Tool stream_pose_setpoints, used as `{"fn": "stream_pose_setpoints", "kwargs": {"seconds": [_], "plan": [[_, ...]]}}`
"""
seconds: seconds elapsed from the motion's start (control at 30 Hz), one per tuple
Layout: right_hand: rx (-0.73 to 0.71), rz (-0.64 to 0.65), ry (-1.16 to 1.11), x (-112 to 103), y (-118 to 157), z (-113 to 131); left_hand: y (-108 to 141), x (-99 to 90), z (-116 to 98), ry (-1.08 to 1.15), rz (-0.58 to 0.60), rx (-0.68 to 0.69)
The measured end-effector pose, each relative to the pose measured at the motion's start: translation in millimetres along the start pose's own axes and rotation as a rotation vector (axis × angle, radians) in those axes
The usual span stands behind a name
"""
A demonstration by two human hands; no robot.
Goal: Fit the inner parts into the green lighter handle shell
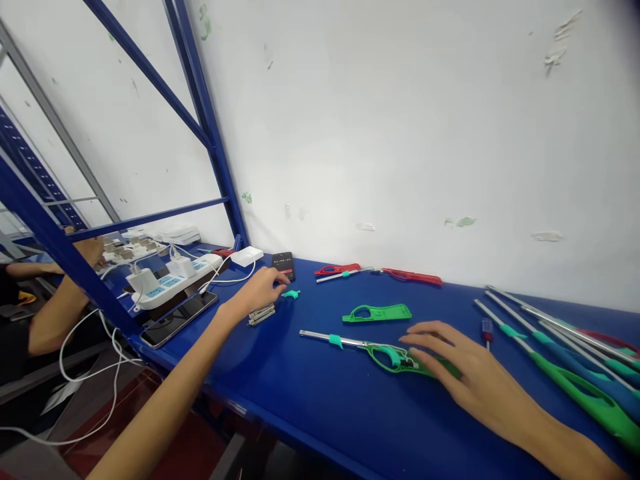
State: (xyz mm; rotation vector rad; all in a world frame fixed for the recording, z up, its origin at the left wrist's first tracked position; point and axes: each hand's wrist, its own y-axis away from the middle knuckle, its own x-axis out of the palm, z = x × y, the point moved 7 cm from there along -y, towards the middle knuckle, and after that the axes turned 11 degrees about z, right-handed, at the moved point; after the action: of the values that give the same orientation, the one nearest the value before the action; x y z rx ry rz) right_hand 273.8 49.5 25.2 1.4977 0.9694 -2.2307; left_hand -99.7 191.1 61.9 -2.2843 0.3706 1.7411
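My left hand (pixel 263 291) reaches to the back of the blue table, its loosely bent fingertips close to a small teal trigger piece (pixel 291 294). Small metal strips (pixel 261 315) lie just below that hand. My right hand (pixel 463 370) is spread over the handle end of an opened long-reach lighter (pixel 393 357), whose metal tube points left. Its fingertips are near the lighter's inner parts; whether they touch is hard to tell. A teal collar (pixel 336 341) sits on the tube. Behind lies a separate green handle half (pixel 377 313).
Red lighter parts (pixel 413 276) lie along the wall. A screwdriver (pixel 487 332) and several long lighters (pixel 575 380) are at right. On the left are phones (pixel 179 319), a power strip (pixel 175 283) with white cables, and a blue rack post (pixel 220 153). Another person's arm (pixel 60 313) shows beyond.
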Motion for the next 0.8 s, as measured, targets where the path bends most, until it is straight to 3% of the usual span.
{"fn": "stream_pose_setpoints", "kwargs": {"seconds": [0.17,0.33,0.5,0.67,0.8], "plan": [[0.001,-0.085,0.074,-7.3,4.1,-11.5,-8.1,2.2,25.0,0.081,0.018,-0.092],[0.027,-0.14,0.133,-14.4,4.3,-18.8,-13.7,-0.6,31.0,0.14,-0.078,-0.136],[0.08,-0.175,0.173,-21.1,3.0,-27.2,-31.6,4.7,6.8,0.166,-0.201,-0.119],[0.135,-0.172,0.185,-21.3,2.5,-38.7,-60.9,10.8,-27.3,0.175,-0.242,-0.05],[0.174,-0.144,0.176,-19.8,2.0,-45.0,-70.7,19.2,-42.2,0.172,-0.27,-0.019]]}}
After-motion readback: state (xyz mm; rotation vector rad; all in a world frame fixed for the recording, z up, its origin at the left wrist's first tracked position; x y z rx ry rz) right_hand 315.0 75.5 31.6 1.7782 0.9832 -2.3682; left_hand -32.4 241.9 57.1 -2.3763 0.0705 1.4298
